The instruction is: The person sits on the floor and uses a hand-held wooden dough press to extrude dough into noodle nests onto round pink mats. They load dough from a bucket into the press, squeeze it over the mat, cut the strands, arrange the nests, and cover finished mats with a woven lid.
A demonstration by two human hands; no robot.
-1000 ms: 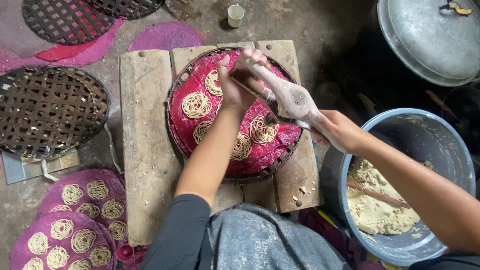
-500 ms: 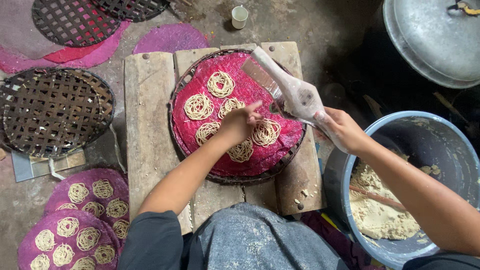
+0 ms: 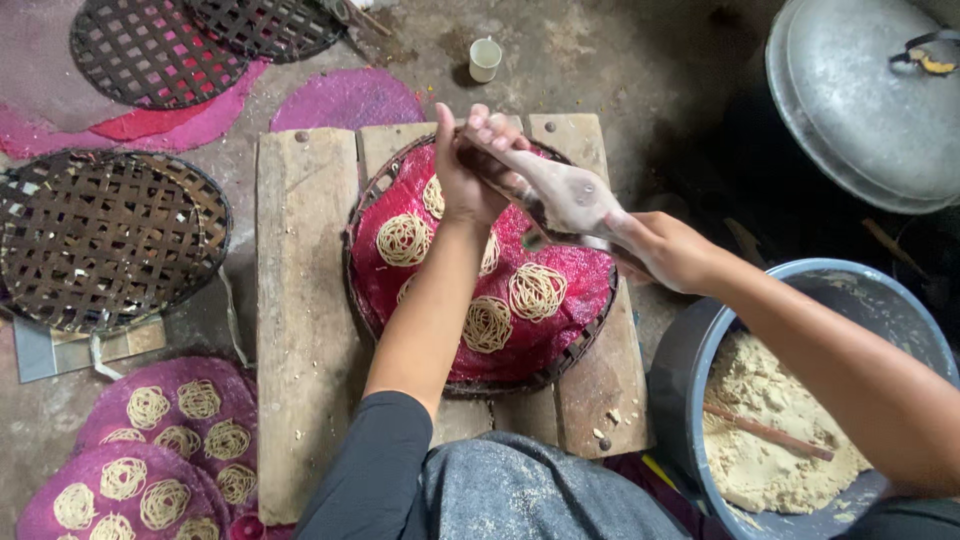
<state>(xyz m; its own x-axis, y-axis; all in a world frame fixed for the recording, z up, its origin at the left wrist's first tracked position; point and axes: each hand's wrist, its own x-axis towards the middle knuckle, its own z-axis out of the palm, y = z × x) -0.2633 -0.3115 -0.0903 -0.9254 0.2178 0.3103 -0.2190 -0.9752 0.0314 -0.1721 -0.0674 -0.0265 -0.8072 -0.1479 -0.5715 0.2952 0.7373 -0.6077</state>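
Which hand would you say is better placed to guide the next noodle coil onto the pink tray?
Probably the left hand: it grips the press's far end right over the tray. The right hand holds the rear, nearer the tray's edge.

In front of you a surface (image 3: 300,300) of rough wooden planks rests on the bare floor (image 3: 620,60), and on it sits a round woven tray (image 3: 365,215) lined with pink cloth (crumbs scatter near its right corner). To your left on the floor lie empty lattice trays (image 3: 100,240), pink cloths (image 3: 345,100) and cloths bearing noodle coils (image 3: 150,440). A small cup (image 3: 485,58) stands beyond, and a blue basin (image 3: 690,350) to your right.
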